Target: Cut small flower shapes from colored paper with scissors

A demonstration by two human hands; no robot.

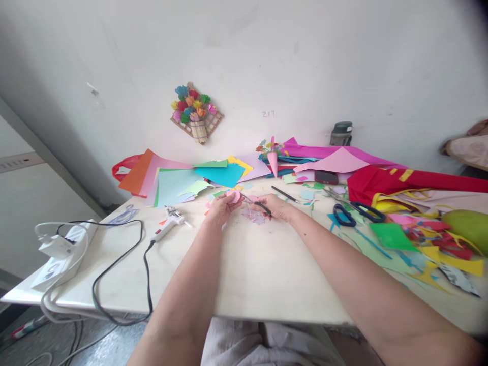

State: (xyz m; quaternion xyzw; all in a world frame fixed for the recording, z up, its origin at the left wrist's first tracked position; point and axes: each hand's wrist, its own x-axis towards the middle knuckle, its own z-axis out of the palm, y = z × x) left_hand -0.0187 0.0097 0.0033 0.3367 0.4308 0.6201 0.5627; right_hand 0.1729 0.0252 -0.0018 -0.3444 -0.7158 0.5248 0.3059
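Between the fingers of my left hand (222, 207) is a small piece of pink paper (233, 195). My right hand (277, 206) is closed around the dark handles of a small pair of scissors (262, 207). Their blades point left toward the pink paper; whether they touch it I cannot tell. Beneath and between my hands lie pale purple paper scraps (254, 216). A black pen (285, 194) rests on the table just beyond my right hand.
At left a white glue gun (168, 226) trails a black cord to a power strip (63, 254). Coloured paper sheets (177, 184) line the wall side. Larger scissors (345, 216) and paper scraps (430, 239) cover the right. A paper bouquet (272, 161) stands at the back.
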